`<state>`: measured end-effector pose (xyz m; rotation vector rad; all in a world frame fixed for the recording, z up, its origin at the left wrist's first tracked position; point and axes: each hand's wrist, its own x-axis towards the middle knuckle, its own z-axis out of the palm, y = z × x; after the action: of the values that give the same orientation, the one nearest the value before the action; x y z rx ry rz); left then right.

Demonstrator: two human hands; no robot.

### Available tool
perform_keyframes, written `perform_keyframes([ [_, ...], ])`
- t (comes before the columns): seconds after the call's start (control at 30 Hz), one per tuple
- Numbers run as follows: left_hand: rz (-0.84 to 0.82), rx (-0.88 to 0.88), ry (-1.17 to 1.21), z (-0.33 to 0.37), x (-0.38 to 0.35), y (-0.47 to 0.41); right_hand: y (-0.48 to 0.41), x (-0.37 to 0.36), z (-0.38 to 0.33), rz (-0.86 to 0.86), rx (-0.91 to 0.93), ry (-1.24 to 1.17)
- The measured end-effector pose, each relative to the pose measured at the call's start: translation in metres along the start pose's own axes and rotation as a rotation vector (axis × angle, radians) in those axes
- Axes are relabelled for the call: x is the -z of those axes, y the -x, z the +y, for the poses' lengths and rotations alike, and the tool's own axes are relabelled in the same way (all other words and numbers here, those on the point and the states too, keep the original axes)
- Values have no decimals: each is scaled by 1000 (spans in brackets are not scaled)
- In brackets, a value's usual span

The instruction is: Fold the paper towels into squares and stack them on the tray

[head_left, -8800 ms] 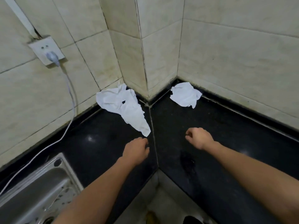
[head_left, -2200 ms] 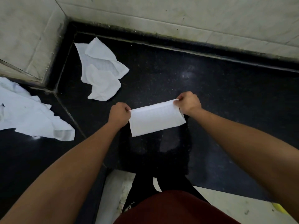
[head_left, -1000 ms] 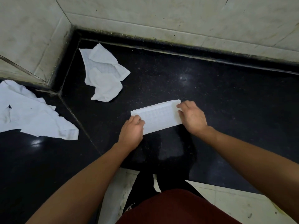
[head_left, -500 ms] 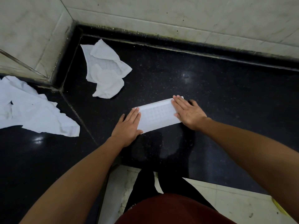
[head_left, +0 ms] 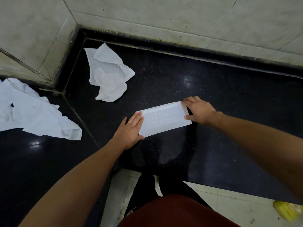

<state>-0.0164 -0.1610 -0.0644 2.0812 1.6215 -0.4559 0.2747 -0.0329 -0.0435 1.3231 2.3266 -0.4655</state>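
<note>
A folded paper towel, a long white rectangle, lies flat on the black counter in front of me. My left hand presses its left end with straight fingers. My right hand is at the right end, where fingers and thumb curl round the short edge, which is slightly raised. A crumpled towel lies near the back corner. Another larger crumpled towel lies at the far left. No tray is in view.
Tiled walls close the counter at the back and left, meeting in a corner. The counter's front edge runs just below my hands, with pale floor and a yellow object beyond it at the bottom right.
The towel went from held up between both hands to lying on the counter, pressed flat. In the last half second my right hand slid from on top of it to its right edge.
</note>
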Motion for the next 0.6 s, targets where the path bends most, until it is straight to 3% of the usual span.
perform_keyframes([
  [0.13, -6, 11, 13, 1, 0, 0, -17, 11, -12, 1, -162, -118],
  [0.3, -10, 11, 24, 0, 1, -1, -30, 9, -23, -61, -478, -482],
  [0.6, -10, 20, 39, 1, 1, -1, -23, 6, -29, -49, -661, -653],
])
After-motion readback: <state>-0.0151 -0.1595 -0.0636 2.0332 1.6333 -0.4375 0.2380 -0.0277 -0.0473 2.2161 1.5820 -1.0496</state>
